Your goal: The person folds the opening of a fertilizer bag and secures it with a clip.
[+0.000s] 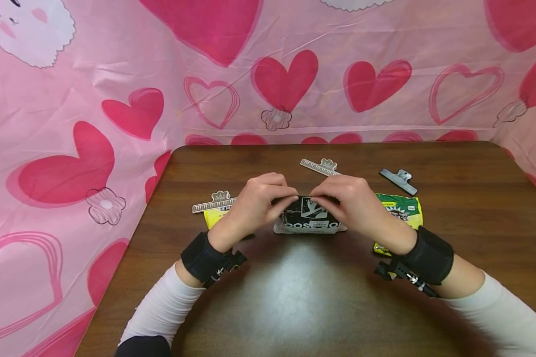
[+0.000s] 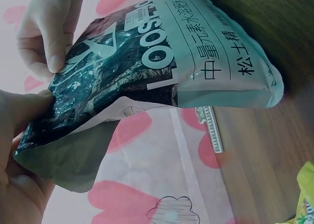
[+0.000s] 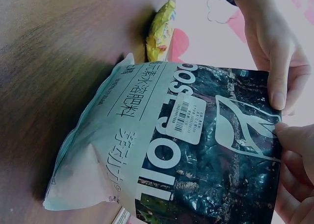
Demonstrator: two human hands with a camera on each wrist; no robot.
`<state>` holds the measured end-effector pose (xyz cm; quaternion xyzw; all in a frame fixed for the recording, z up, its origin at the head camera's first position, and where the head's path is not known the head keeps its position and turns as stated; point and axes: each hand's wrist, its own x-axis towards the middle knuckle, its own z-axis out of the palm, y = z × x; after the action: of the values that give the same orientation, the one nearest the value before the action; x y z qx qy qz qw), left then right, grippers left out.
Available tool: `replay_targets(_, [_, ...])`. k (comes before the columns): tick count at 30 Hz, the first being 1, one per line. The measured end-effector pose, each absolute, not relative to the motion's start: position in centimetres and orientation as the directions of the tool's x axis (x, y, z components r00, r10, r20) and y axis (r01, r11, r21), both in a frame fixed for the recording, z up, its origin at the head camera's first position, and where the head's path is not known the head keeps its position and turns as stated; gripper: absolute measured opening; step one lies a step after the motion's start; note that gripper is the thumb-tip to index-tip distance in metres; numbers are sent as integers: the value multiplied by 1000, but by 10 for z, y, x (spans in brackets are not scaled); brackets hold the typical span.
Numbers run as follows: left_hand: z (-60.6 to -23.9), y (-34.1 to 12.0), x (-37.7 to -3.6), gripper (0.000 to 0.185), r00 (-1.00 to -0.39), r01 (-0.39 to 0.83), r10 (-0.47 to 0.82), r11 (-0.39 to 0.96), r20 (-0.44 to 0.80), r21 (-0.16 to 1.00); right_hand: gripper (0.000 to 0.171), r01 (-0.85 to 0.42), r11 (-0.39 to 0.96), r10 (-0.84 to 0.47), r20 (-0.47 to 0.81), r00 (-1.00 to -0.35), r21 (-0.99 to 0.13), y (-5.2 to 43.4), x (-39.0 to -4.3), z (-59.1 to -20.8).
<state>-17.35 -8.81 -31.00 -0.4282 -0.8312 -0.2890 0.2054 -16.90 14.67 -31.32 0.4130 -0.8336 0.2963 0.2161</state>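
Now, left hand [image 1: 259, 201]: pinches the soil bag's top edge, centre of the head view.
Right hand [image 1: 353, 203]: fingers pinch the same edge, beside the left.
Soil bag [image 1: 310, 218]: upright on the brown table [image 1: 295, 297].
Around: yellow packet [image 1: 404, 208] right, grey clip [image 1: 398, 180] upper right.

White sleeves [image 1: 161, 307], black wrist straps [image 1: 203, 258] bearing cameras.
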Motion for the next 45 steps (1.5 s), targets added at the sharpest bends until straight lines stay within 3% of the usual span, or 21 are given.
replay_targets(10, [-308, -88, -175, 7, -522, 851, 610, 427, 596, 308, 11, -839, 453, -559, 637, -531, -302, 146, -172, -315])
replay_targets(29, [-312, -99, -179, 8, -562, 825, 569, 436, 600, 360, 17, -828, 488, -543, 646, -536, -276, 167, -173, -321])
replay_targets(41, [-313, -101, -178, 7, -529, 847, 553, 393, 644, 358, 18, -843, 477, -544, 669, -506, -249, 163, -175, -323])
replay_targets(45, [-314, -100, -178, 8, -538, 841, 552, 396, 637, 367, 18, -828, 499, -529, 668, -523, -254, 164, -175, -324])
